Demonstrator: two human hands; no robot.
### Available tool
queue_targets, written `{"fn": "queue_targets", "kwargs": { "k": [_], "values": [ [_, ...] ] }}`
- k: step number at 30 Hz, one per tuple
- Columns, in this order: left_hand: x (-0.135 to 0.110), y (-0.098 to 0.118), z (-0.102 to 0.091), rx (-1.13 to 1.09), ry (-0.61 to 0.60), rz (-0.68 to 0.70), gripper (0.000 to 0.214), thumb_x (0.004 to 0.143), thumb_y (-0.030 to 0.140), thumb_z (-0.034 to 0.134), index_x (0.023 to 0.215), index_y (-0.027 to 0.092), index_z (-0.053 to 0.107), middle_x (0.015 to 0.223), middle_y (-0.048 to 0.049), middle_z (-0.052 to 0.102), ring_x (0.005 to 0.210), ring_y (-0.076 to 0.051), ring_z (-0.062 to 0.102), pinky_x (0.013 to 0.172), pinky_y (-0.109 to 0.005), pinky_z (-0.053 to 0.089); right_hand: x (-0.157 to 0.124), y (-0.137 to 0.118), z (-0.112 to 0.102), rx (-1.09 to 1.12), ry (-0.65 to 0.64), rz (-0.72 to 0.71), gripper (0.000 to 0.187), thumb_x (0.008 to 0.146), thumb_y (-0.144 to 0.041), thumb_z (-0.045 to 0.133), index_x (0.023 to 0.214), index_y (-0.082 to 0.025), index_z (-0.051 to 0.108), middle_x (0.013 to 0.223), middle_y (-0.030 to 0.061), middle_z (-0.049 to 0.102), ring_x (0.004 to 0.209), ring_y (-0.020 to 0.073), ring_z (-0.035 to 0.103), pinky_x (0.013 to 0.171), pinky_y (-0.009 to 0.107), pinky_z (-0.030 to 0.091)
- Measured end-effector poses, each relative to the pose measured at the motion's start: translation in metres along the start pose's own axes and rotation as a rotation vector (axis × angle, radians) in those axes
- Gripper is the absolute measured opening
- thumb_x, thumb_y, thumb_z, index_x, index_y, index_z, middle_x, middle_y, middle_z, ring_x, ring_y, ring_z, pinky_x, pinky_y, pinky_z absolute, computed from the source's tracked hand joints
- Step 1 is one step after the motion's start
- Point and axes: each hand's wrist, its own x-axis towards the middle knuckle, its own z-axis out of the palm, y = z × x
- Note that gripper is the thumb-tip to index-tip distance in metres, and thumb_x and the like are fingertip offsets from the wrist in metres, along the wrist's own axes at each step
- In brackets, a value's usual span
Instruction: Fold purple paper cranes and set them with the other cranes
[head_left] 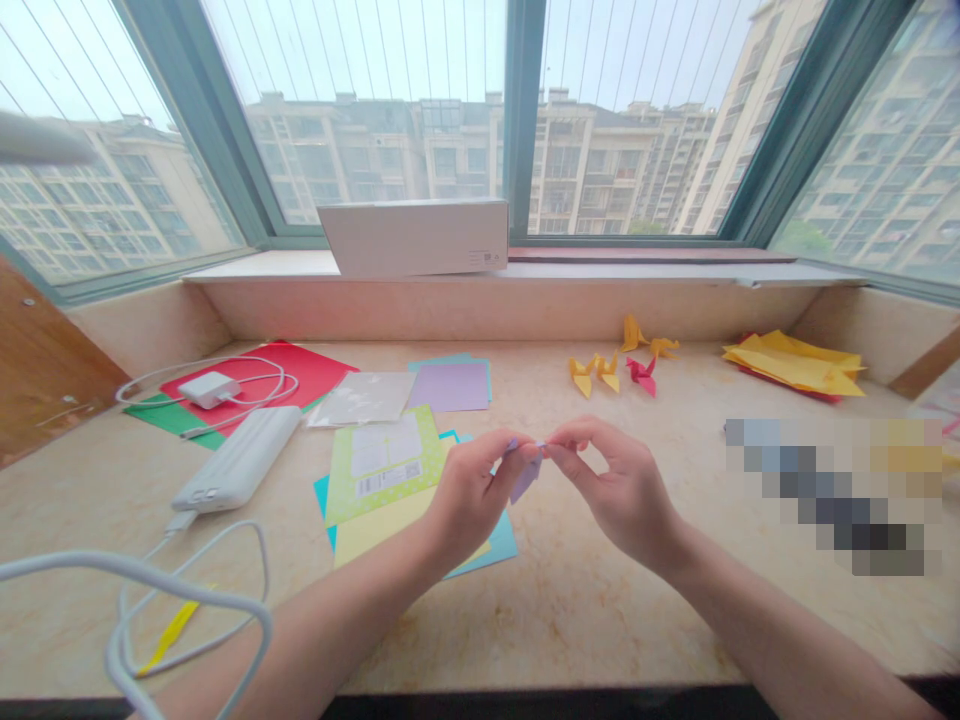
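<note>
Both my hands are raised over the stone counter (570, 600), pinching one small folded piece of lilac paper (525, 476) between them. My left hand (472, 495) grips its left side with thumb and fingertips closed. My right hand (619, 485) pinches its upper right tip. The paper hangs a little below the fingers. Under my left hand lies a stack of coloured sheets (390, 480), green, yellow and blue.
Several folded paper cranes (622, 368), yellow, orange and red, stand at the back. Yellow and red sheets (795, 365) lie at far right. A white power bank (238, 458), charger (208, 389), cables, red and green sheets (300, 370) and a lilac sheet (450, 386) lie left. A white box (416, 236) sits on the sill.
</note>
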Motion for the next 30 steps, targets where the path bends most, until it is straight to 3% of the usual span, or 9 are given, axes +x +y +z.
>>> {"fn": "queue_targets", "kwargs": {
  "k": [6,11,19,25,30],
  "values": [
    [-0.0016,-0.0005,-0.0016,0.045,0.019,0.099,0.020,0.099,0.026,0.052,0.095,0.018,0.070,0.081,-0.0030,0.074,0.071,-0.013,0.065,0.069,-0.024,0.050,0.0008,0.0015,0.0001,0.011,0.027,-0.080,0.006,0.092,-0.018,0.064,0.092,-0.023,0.066,0.086,0.0010,0.066,0.080,0.0159,0.061,0.076,0.030,0.051],
    [-0.0022,-0.0017,-0.0020,0.051,0.044,0.141,0.018,0.098,0.021,0.053,0.102,0.020,0.071,0.091,-0.0036,0.076,0.080,-0.014,0.069,0.075,-0.025,0.052,0.0027,0.0011,-0.0003,0.007,0.028,-0.064,0.004,0.091,-0.021,0.066,0.094,-0.022,0.069,0.085,0.0016,0.066,0.076,0.0158,0.060,0.073,0.030,0.052],
    [-0.0013,0.0008,-0.0024,0.014,0.065,0.072,0.017,0.098,0.020,0.053,0.103,0.019,0.070,0.105,-0.0058,0.076,0.094,-0.016,0.071,0.083,-0.027,0.054,0.0038,-0.0047,-0.0007,0.010,-0.032,-0.047,0.007,0.091,-0.021,0.064,0.085,-0.021,0.066,0.078,0.0008,0.065,0.072,0.0154,0.059,0.069,0.030,0.050],
    [-0.0024,-0.0002,-0.0022,0.026,0.045,0.087,0.017,0.098,0.022,0.052,0.101,0.020,0.070,0.105,-0.0067,0.076,0.094,-0.018,0.071,0.085,-0.030,0.053,0.0030,-0.0038,0.0001,0.011,-0.069,-0.017,0.011,0.093,-0.024,0.060,0.083,-0.021,0.064,0.078,0.0015,0.065,0.072,0.0163,0.059,0.069,0.032,0.049],
    [-0.0015,-0.0011,0.0009,0.049,0.035,0.031,0.012,0.095,0.022,0.057,0.097,0.018,0.068,0.090,-0.0042,0.076,0.080,-0.015,0.069,0.075,-0.026,0.053,0.0013,-0.0029,0.0005,0.001,-0.035,0.018,0.013,0.091,-0.020,0.061,0.078,-0.020,0.062,0.073,-0.0006,0.060,0.070,0.0151,0.056,0.069,0.030,0.046]
  ]
}}
